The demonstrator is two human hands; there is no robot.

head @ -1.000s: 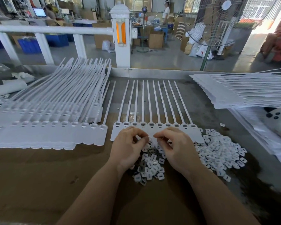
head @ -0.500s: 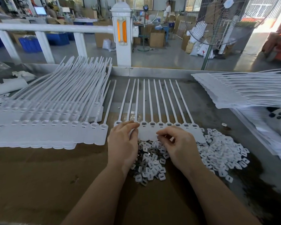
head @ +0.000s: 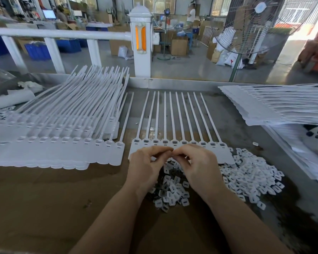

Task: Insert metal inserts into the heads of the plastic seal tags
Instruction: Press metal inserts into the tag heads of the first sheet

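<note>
Hands meeting over the seal tags [head: 180, 143], fingertips together.

I see my left hand [head: 147, 165] and right hand [head: 196, 165] curled, thumbs and forefingers pinching something tiny, possibly an insert; I can't tell. They hide the tag plates and part of the insert pile [head: 246, 175]. Finished tags [head: 59, 129] lie left, a fan [head: 261, 24] beyond. Half a second ago the hands were apart.

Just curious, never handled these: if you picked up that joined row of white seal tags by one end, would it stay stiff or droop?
Probably it droops: the row of seal tags is thin, with long narrow tails. Its joined flat heads might hold that end together as a sheet. It looks light, likely sliding easily on the table.
</note>
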